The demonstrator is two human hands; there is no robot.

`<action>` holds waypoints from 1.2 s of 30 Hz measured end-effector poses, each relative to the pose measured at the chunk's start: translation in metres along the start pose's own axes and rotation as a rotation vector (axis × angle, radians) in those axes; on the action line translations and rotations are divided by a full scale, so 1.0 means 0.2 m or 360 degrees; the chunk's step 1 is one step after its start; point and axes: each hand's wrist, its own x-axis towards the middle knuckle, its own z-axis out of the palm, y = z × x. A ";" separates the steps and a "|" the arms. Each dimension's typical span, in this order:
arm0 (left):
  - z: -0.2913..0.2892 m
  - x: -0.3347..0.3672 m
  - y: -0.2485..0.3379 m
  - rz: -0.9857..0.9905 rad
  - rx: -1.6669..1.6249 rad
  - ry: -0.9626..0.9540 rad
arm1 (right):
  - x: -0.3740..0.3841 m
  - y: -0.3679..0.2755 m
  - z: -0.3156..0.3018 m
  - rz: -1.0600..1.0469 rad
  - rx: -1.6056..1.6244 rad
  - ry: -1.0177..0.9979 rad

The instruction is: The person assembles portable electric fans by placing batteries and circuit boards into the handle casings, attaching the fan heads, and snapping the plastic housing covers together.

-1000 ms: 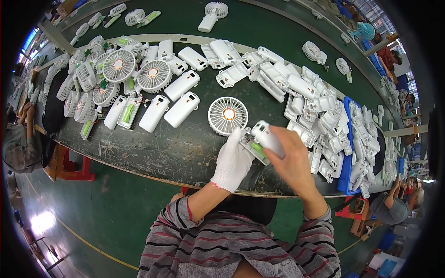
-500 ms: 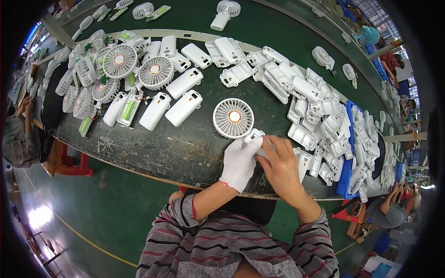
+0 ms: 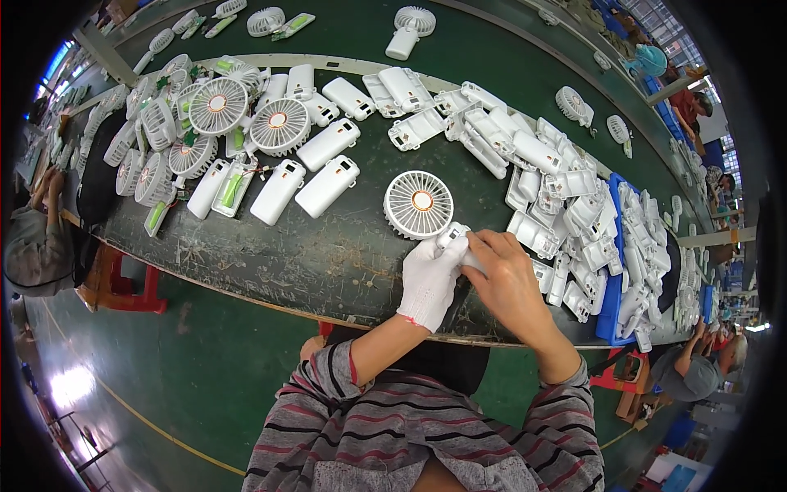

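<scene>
A white handheld fan (image 3: 403, 205) with a round slatted head and an orange ring at its hub lies with the head away from me. My left hand (image 3: 428, 283), in a white knit glove, is closed around the fan's handle just below the head. My bare right hand (image 3: 516, 283) presses its thumb and fingers on the same handle from the right. Most of the handle is hidden between both hands; a small white part with a dark slot shows at the neck.
White handle shells (image 3: 537, 152) are heaped at the right, beside a full blue bin (image 3: 608, 316). Fans (image 3: 218, 107) with green batteries and wires pile up at the left. Closed white handles (image 3: 328, 187) lie between. Beyond runs a green belt (image 3: 492, 49) carrying fans. Other people sit at both sides.
Both hands and the fan have shifted slightly right. My right hand's fingers have moved a little along the handle. The view has shifted slightly too.
</scene>
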 end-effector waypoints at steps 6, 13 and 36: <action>0.01 -0.01 0.00 0.0085 0.0033 -0.0028 | -0.04 -0.04 0.06 0.0038 -0.0091 0.0188; -0.03 0.00 0.02 0.0164 0.0201 -0.0172 | -0.03 -0.01 0.01 0.0348 0.0170 0.0098; -0.05 -0.05 0.23 0.0191 0.0615 -0.0386 | -0.02 0.02 0.12 0.0499 0.1307 -0.0240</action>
